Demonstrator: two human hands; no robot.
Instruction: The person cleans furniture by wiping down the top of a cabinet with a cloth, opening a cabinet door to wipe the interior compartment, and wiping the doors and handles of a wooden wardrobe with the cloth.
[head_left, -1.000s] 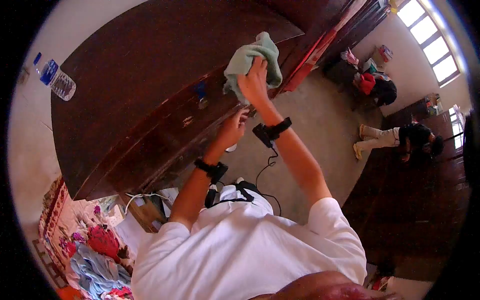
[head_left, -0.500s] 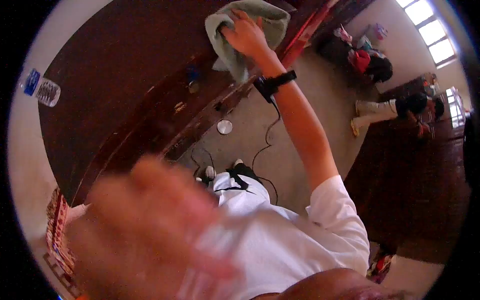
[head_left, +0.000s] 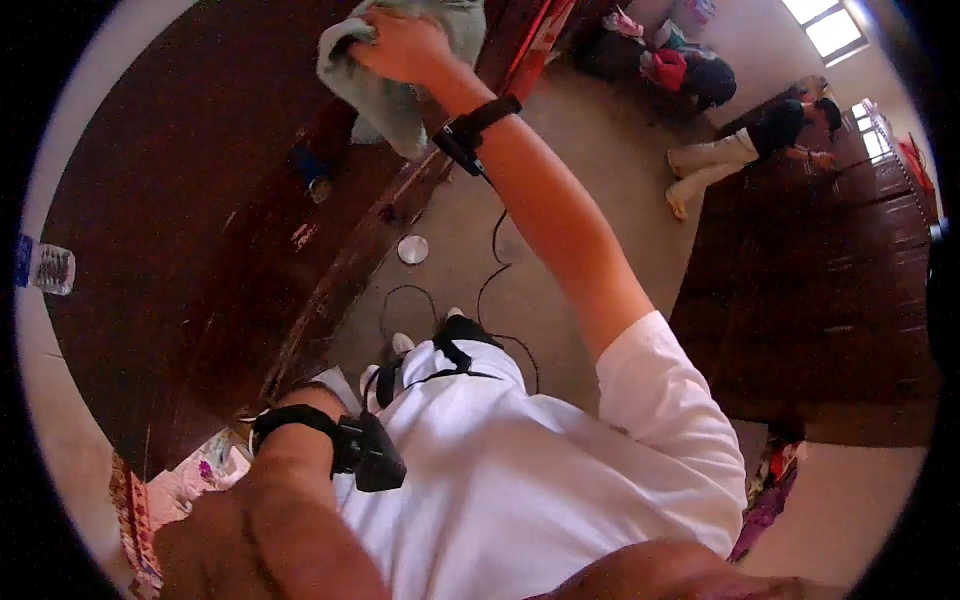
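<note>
My right hand [head_left: 405, 48] is closed on a pale green cloth [head_left: 400, 115], with folds hanging around the fingers. The cloth lies against a dark brown wooden surface [head_left: 160, 200] at the top of the view. A black strap with a small device [head_left: 470, 135] circles my right wrist. My left hand [head_left: 275, 545] is raised very close to the camera at the lower left, its fingers hidden or cut off by the frame. Another black strap with a boxy device [head_left: 365, 450] is on that wrist.
A water bottle with a blue cap [head_left: 50, 268] is at the far left. A small bluish object [head_left: 312, 172] lies on the wood. Below are a round white object [head_left: 412, 250] and black cables on the floor. Another person [head_left: 760, 145] bends over a dark surface [head_left: 810, 320] at right.
The view has shifted, so the cloth and my right hand appear farther left. My left hand, a blur in front of the shirt before, is now lower in the view, showing its wrist strap.
</note>
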